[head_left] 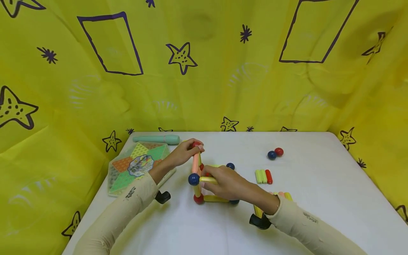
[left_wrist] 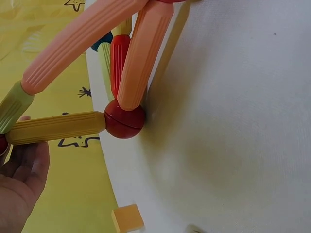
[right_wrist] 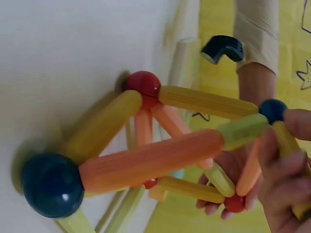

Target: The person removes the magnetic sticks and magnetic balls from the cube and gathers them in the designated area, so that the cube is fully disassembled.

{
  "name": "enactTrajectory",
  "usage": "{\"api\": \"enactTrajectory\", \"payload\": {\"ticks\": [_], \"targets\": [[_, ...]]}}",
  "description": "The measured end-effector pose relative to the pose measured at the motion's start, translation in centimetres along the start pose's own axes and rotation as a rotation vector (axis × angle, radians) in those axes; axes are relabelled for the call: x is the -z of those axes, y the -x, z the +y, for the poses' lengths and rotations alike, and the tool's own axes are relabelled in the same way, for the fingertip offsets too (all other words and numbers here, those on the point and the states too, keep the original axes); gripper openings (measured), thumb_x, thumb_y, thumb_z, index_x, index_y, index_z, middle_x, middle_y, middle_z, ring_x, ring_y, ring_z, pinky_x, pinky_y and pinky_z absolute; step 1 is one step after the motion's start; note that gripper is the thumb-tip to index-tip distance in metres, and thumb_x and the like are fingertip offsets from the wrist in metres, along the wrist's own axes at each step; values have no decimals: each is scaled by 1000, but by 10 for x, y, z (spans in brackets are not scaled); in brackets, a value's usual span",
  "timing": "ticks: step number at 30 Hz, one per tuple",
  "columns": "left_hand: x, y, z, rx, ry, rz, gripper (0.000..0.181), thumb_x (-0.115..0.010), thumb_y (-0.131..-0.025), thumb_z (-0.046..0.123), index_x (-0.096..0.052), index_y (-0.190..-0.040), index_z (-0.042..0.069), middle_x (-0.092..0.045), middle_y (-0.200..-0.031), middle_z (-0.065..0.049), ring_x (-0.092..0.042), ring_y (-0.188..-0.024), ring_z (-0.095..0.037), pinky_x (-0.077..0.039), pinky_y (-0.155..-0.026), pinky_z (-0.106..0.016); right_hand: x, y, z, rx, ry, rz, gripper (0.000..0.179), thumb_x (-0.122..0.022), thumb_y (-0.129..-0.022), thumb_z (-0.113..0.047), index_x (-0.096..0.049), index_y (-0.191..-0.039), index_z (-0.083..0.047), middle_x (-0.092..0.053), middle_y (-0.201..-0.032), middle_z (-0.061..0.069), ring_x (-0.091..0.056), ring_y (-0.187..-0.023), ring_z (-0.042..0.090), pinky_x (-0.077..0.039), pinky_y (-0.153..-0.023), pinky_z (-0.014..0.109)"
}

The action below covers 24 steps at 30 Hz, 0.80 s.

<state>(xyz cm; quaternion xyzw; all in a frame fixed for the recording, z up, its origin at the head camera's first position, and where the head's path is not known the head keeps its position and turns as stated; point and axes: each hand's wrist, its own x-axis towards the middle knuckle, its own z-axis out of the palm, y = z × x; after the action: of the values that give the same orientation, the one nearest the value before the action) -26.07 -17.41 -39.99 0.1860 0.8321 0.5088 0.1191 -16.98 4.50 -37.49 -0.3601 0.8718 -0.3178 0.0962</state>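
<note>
A frame of magnetic rods and balls stands on the table. At its upper far corner my left hand (head_left: 186, 153) holds a red ball (right_wrist: 234, 204), fingers around it; a yellow rod (left_wrist: 58, 127) runs from there to a lower red ball (left_wrist: 125, 119). My right hand (head_left: 227, 182) pinches a yellow rod (head_left: 208, 180) whose end meets the blue ball (head_left: 193, 179) at the near upper corner. Orange rods (right_wrist: 153, 158) slant across the frame's sides. Another red ball (head_left: 198, 199) and a yellow rod (head_left: 216, 198) form the near base, partly hidden by my right hand.
Left of the frame lie a flat case with coloured triangles (head_left: 122, 164) and a pale green cylinder (head_left: 156, 139). To the right are a loose blue ball (head_left: 272, 155), a red ball (head_left: 279, 152), short green rods (head_left: 260, 176) and a red rod (head_left: 268, 176). More rods lie under my right forearm.
</note>
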Motion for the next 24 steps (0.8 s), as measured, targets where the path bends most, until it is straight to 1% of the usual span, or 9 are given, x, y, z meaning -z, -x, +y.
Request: {"api": "enactTrajectory", "payload": {"ticks": [2, 5, 7, 11, 12, 15, 19, 22, 24], "targets": [[0, 0, 1, -4, -4, 4, 36, -51, -106, 27, -56, -130, 0, -67, -125, -22, -63, -120, -35, -51, -99, -40, -2, 0, -1, 20, 40, 66, 19, -67, -97, -34, -65, -104, -17, -49, -66, -11, -46, -59, 6, -37, -55, 22], [-1, -1, 1, -7, 5, 0, 36, -51, -106, 25, -56, -130, -1, -65, -126, -26, -61, -120, -40, -51, -98, -39, -5, 0, -3, 30, 69, 142, 19, -71, -94, -38, -66, -96, -19, -44, -60, -11, -42, -54, 4, -33, -51, 21], [-2, -2, 1, -6, 2, 1, 36, -51, -106, 26, -56, -129, -1, -66, -125, -25, -61, -120, -42, -51, -97, -38, -7, 1, -3, 31, 63, 163, 18, -72, -92, -37, -66, -93, -21, -46, -60, -11, -44, -54, 3, -35, -50, 20], [-1, -2, 0, -6, -20, -2, 36, -50, -106, 27, -56, -130, 0, -67, -124, -21, -63, -119, -36, -52, -99, -40, -6, 3, -2, 51, 30, 182, 18, -73, -93, -37, -66, -96, -21, -48, -63, -11, -45, -56, 3, -37, -51, 20], [-1, -1, 0, -4, -25, -4, 36, -50, -106, 27, -56, -130, 0, -67, -124, -20, -63, -119, -34, -52, -99, -41, -5, 4, -1, 51, 13, 183, 19, -73, -93, -37, -66, -98, -20, -50, -64, -10, -46, -57, 4, -38, -52, 20], [-1, -1, 0, -5, -10, -19, 36, -49, -107, 26, -55, -131, 0, -65, -127, -24, -62, -122, -36, -51, -101, -43, 0, 8, 2, 41, -63, 169, 24, -72, -94, -30, -63, -111, -16, -58, -72, -7, -51, -61, 5, -45, -56, 21], [-1, -1, 1, 1, 11, -25, 36, -49, -107, 25, -54, -132, -1, -62, -129, -28, -61, -123, -38, -51, -101, -43, 9, 17, 8, -21, -169, 113, 36, -65, -98, -19, -58, -131, -9, -68, -93, 0, -59, -71, 10, -53, -66, 26], [-1, -2, 2, 1, 5, -25, 38, -49, -107, 25, -53, -133, -3, -63, -129, -28, -60, -124, -39, -52, -100, -41, 17, 25, 14, -47, -182, 97, 38, -62, -101, -22, -59, -136, -7, -71, -110, 4, -64, -86, 12, -57, -79, 31], [-1, -2, 1, 4, 3, -24, 38, -49, -107, 25, -53, -133, -3, -63, -129, -27, -61, -124, -39, -52, -100, -40, 22, 31, 20, -32, -178, 106, 37, -61, -102, -26, -62, -133, -7, -73, -112, 4, -66, -92, 13, -57, -83, 33]]}}
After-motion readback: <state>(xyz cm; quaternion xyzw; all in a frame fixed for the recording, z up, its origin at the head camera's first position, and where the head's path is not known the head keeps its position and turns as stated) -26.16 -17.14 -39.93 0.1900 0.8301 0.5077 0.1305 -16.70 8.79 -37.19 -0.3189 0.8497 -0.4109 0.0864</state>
